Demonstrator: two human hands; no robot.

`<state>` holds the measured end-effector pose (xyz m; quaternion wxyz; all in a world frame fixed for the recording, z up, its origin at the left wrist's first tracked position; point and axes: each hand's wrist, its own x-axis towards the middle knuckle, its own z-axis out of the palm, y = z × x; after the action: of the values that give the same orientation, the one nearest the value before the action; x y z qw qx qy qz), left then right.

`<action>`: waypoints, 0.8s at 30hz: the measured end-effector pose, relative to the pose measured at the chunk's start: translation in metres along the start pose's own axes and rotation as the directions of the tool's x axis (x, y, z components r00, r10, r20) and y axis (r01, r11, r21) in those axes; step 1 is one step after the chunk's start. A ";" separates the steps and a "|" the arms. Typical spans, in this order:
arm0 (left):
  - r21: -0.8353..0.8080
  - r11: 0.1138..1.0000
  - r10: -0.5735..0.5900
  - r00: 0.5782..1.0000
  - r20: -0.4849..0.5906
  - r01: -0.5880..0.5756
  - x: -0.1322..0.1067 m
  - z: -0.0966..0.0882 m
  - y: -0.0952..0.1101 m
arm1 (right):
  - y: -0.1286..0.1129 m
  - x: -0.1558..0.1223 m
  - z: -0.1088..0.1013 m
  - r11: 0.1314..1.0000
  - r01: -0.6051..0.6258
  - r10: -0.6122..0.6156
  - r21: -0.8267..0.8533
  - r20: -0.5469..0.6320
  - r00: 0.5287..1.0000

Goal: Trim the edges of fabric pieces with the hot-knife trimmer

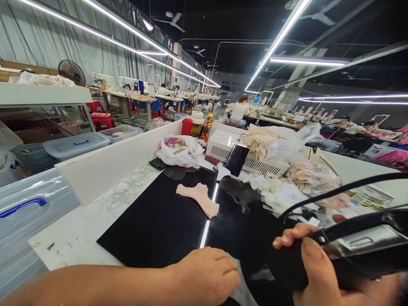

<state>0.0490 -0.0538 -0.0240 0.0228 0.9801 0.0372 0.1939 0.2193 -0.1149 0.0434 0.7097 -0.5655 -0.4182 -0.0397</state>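
Observation:
My left hand (208,274) reaches in low at the centre, back of the hand up, its fingers curled on a thin translucent sheet piece (244,282) at the edge of the black board (153,221). At the lower right, my right hand (321,272) grips a black corded hand tool (366,242) with a metal plate on its side; its working end is hidden. The thumb lies along the tool's near side. A beige cut fabric piece (199,197) rests flat on the board, beyond both hands and touched by neither.
A black cable (338,187) arches over the right side. White walls (111,165) edge the table. Behind the board stand a white plastic bag (180,151), a dark phone-like slab (237,159), a vented white box (223,142) and fabric piles (312,174). Farther off, a person (239,111) sits among sewing machines.

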 end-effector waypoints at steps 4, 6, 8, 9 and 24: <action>0.036 0.999 0.022 0.997 -0.076 -0.020 0.002 0.005 -0.001 | -0.009 -0.002 0.021 0.956 -0.113 0.134 0.272 -0.058 0.989; 0.048 0.999 0.030 0.992 -0.120 -0.024 0.003 0.007 -0.001 | -0.006 -0.001 0.025 0.953 -0.086 0.097 0.291 -0.022 0.995; 0.053 0.998 0.032 0.991 -0.127 -0.025 0.003 0.008 -0.001 | -0.002 -0.001 0.026 0.949 -0.072 0.079 0.306 -0.011 0.997; 0.054 0.998 0.031 0.993 -0.113 -0.025 0.003 0.008 -0.001 | -0.001 -0.001 0.026 0.948 -0.065 0.072 0.311 -0.011 0.997; 0.065 0.998 0.000 0.999 -0.035 0.002 0.002 0.004 0.000 | 0.001 -0.005 0.029 0.958 -0.036 0.042 0.286 -0.017 0.999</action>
<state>0.0520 -0.0541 -0.0270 -0.0099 0.9768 0.0444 0.2095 0.2013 -0.0925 0.0396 0.7893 -0.4649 -0.4002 0.0286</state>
